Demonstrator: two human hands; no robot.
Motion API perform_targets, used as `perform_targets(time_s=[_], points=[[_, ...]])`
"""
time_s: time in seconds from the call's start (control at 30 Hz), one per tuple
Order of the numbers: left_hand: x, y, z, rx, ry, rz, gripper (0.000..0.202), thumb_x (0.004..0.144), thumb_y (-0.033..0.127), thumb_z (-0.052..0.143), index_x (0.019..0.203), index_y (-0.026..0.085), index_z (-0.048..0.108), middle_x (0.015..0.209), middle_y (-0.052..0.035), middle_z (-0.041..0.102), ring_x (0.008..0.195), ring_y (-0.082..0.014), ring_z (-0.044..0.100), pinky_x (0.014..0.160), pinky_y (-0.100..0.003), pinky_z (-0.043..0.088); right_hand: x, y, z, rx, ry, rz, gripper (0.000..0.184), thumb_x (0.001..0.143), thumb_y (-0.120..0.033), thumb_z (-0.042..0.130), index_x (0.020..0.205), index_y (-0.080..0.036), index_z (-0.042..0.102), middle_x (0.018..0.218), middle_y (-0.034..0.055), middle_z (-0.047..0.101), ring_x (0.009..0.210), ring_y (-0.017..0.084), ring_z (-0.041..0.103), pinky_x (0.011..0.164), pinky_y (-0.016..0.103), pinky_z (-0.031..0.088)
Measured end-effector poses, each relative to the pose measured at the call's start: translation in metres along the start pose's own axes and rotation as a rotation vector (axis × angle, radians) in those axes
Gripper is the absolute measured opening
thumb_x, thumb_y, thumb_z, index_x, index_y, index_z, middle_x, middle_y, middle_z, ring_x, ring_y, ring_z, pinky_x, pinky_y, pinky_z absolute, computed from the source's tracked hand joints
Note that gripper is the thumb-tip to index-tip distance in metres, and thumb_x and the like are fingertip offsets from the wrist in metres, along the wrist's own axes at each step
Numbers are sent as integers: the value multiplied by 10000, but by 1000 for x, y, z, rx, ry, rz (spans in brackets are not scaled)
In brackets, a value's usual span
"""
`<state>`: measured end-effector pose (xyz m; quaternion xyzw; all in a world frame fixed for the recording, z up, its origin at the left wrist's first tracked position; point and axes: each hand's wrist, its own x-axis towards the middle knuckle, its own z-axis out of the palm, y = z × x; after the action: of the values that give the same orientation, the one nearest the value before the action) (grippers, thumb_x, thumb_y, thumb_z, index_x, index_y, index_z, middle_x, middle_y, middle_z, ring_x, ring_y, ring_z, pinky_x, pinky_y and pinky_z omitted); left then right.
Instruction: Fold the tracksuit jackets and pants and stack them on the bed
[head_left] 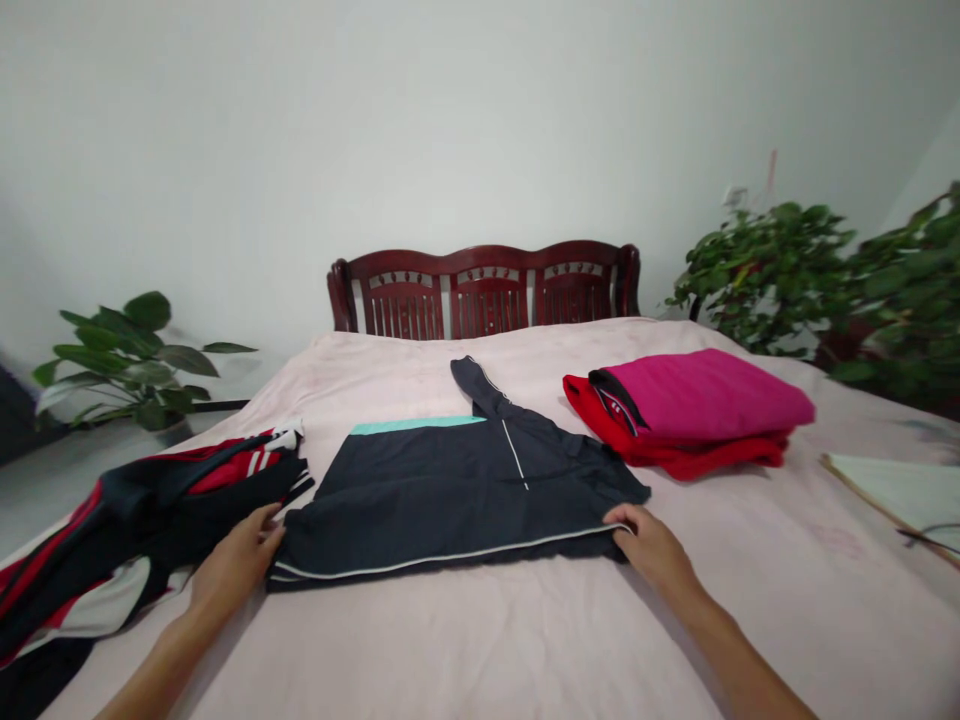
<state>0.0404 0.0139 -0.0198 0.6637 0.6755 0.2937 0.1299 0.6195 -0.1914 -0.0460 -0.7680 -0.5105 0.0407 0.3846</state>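
A dark navy jacket with white piping and a teal strip along its far side lies flat on the bed in front of me. One narrow part of it, which looks like a sleeve, points away toward the back. At its near left corner, my left hand pinches the cloth edge between thumb and fingers. My right hand grips the near right corner, thumb on top by the white piping and fingers partly hidden under the cloth.
Rumpled dark, red and white clothes lie at left. On the right sits a folded stack with a magenta garment over a red one. A pink sheet covers the bed. Beyond are a wooden headboard and potted plants.
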Motion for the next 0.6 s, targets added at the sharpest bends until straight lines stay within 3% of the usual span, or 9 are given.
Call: perform_targets(time_s=[0.1, 0.17, 0.23, 0.3, 0.37, 0.47, 0.53, 0.6], points=[[-12, 27, -5, 174, 92, 221, 458, 894, 384, 465, 1296, 203, 593, 1319, -121, 626, 1187, -323, 589, 1028, -438, 437, 11, -19, -11, -30, 103, -48, 259, 660, -181, 467, 800, -246, 675, 819, 23, 704, 784, 214, 663, 719, 337, 517], [-20, 56, 6, 174, 92, 362, 446, 924, 386, 417, 1295, 214, 596, 1361, -96, 604, 1256, -283, 547, 1098, -407, 388, 16, -60, -6, -88, 166, -123, 301, 696, -166, 458, 884, -232, 685, 998, 57, 710, 980, 243, 642, 892, 395, 491], [-28, 87, 27, 141, 18, 484, 456, 941, 398, 408, 1317, 212, 587, 1392, -81, 590, 1336, -248, 482, 1151, -383, 329, 16, -114, 14, -92, 50, -246, 391, 796, -156, 400, 1071, -210, 673, 1158, 70, 687, 1109, 237, 602, 994, 409, 445], [-36, 114, 56, 162, -59, 592, 471, 957, 394, 393, 1366, 225, 556, 1448, -70, 546, 1406, -251, 400, 1174, -428, 286, 10, -164, 47, -123, -75, -385, 460, 895, -212, 382, 1312, -166, 571, 1358, 102, 596, 1290, 250, 495, 1091, 431, 367], [-46, 131, 83, 207, -101, 689, 485, 963, 401, 405, 1408, 246, 520, 1487, -77, 503, 1416, -286, 384, 1152, -487, 303, 0, -196, 85, -163, -185, -484, 529, 949, -300, 392, 1456, -154, 429, 1515, 104, 443, 1421, 272, 339, 1159, 472, 261], [-56, 133, 106, 293, -130, 798, 488, 969, 416, 416, 1435, 288, 490, 1500, -98, 483, 1385, -309, 429, 1117, -509, 335, -13, -200, 125, -213, -320, -543, 588, 972, -438, 392, 1495, -168, 378, 1572, 99, 349, 1468, 282, 248, 1193, 497, 157], [-58, 123, 105, 351, -151, 802, 505, 972, 437, 410, 1461, 317, 448, 1518, -95, 459, 1387, -308, 428, 1115, -518, 329, -16, -184, 133, -241, -347, -554, 601, 974, -483, 380, 1484, -167, 401, 1573, 100, 344, 1473, 271, 239, 1204, 479, 127], [-55, 108, 95, 398, -174, 758, 525, 968, 457, 413, 1478, 331, 417, 1537, -88, 432, 1407, -311, 397, 1126, -533, 302, -15, -162, 128, -270, -324, -552, 590, 978, -481, 374, 1487, -184, 402, 1580, 86, 332, 1475, 257, 237, 1205, 468, 129]])
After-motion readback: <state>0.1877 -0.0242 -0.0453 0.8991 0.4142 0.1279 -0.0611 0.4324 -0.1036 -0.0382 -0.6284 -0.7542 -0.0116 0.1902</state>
